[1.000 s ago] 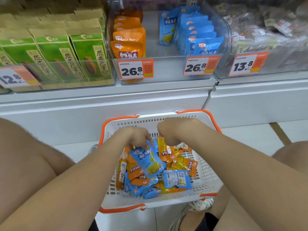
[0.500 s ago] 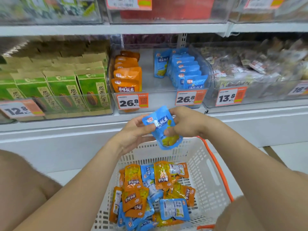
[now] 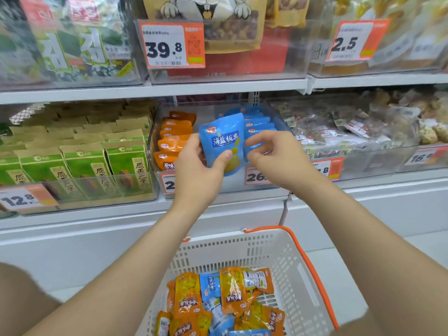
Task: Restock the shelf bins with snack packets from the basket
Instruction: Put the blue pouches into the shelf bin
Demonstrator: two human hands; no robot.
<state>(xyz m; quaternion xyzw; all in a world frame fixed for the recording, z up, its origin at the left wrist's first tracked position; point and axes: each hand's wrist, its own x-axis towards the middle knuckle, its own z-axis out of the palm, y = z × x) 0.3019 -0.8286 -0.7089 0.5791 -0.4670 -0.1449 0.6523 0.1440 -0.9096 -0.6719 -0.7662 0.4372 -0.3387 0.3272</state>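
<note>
My left hand (image 3: 196, 170) grips a blue snack packet (image 3: 223, 139) upright, thumb across its front, in front of the clear shelf bin (image 3: 231, 185). My right hand (image 3: 271, 156) is at the packet's right edge, fingers curled and pinching it there. Behind the packet a row of blue packets (image 3: 258, 122) fills the bin's right half, and orange packets (image 3: 174, 132) stand in the left half. Below, the white basket (image 3: 218, 253) with an orange handle holds several mixed orange and blue packets (image 3: 230, 294).
Green boxes (image 3: 87, 166) fill the bin to the left; clear-wrapped snacks (image 3: 351, 129) fill the bin to the right. An upper shelf (image 3: 169, 89) with larger bags hangs just above. Price tags line the bin fronts. My knees flank the basket.
Both hands took a blue packet out of the basket and raised it to the shelf bin. My view tilted up, bringing the upper shelf in.
</note>
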